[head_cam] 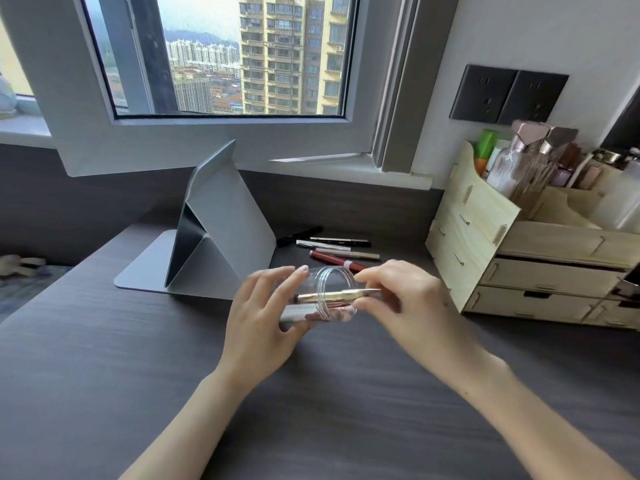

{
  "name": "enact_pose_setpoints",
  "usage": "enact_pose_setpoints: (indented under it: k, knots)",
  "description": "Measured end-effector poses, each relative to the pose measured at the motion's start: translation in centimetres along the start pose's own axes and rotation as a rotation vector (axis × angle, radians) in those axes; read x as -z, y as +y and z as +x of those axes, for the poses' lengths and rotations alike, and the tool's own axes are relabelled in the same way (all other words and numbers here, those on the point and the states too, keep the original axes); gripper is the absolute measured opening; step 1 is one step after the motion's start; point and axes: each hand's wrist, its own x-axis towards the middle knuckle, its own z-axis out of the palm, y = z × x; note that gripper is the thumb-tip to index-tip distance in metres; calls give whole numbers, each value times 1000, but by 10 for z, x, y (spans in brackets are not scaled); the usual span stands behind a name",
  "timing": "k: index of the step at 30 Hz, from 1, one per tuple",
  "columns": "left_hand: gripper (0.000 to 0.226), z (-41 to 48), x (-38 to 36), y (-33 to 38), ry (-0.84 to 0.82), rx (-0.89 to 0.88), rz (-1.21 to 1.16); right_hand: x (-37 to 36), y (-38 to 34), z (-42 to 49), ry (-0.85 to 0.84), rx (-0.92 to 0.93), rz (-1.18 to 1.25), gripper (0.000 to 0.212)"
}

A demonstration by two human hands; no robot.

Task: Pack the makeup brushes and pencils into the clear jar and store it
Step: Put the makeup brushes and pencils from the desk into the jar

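Observation:
My left hand (265,317) holds the clear jar (322,296) tipped on its side just above the dark table, its mouth facing right. My right hand (405,303) pinches a gold-handled brush (337,295) that lies across the jar's mouth, half inside it. A pinkish item rests at the jar's bottom. Behind the hands, several pencils and brushes lie on the table: a red pencil (334,260), a beige one (349,253), a silver one (322,244) and black ones (299,235).
A grey folded tablet stand (221,223) stands left of the pencils. A wooden drawer organiser (512,251) with bottles on top fills the right side. The window and the wall close off the back of the dark table (104,358).

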Motion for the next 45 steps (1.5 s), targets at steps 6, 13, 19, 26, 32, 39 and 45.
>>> enact_pose_setpoints:
  k: [6,13,19,26,32,39,45]
  knots:
    - [62,3,5,-1,-2,65,-15,-22,-11,4,24,31,159,8]
    - [67,5,5,-1,32,123,-26,-12,-3,12,58,-204,567,19]
    - [73,7,8,-2,66,170,-37,-73,85,37,-103,-563,-169,29]
    - [72,7,8,-4,60,131,-32,-104,118,36,-230,-569,-460,30]
    - [73,7,9,-3,43,149,-14,-52,92,20,150,-575,24,18]
    - [78,6,7,-3,29,167,6,34,46,-17,349,-607,672,19]
    - [73,5,7,-2,21,128,3,36,15,-9,259,-427,553,12]
